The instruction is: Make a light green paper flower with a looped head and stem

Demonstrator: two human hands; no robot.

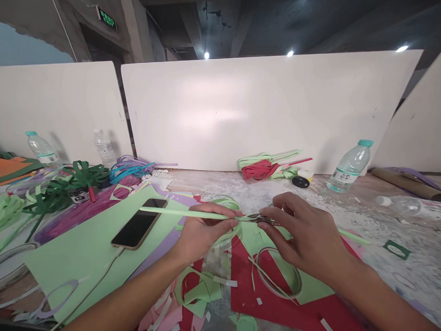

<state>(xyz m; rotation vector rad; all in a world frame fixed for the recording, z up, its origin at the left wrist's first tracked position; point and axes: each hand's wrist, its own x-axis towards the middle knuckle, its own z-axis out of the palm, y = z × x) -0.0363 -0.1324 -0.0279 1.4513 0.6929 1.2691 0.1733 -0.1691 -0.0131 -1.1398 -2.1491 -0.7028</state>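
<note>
My left hand (199,236) is closed on a light green paper stick (178,213), pinching it near its right end between thumb and fingers. The stick reaches left over a black phone (139,225). In my right hand (309,232) is a pair of small scissors (254,218), its blades pointing left and meeting the end of the stick at my left fingertips. Whether the blades are parted there is too small to tell. Behind and below my left hand lie looped green paper strips (225,202). Under my right hand is a roll of tape (300,283).
Green paper (82,242) and red paper (247,299) cover the table, with scraps (203,289) between them. Bottles (351,166) stand before white boards (269,106), and another bottle (412,206) lies at right. Paper flowers (85,175) sit at left. A cable (90,281) runs from the phone.
</note>
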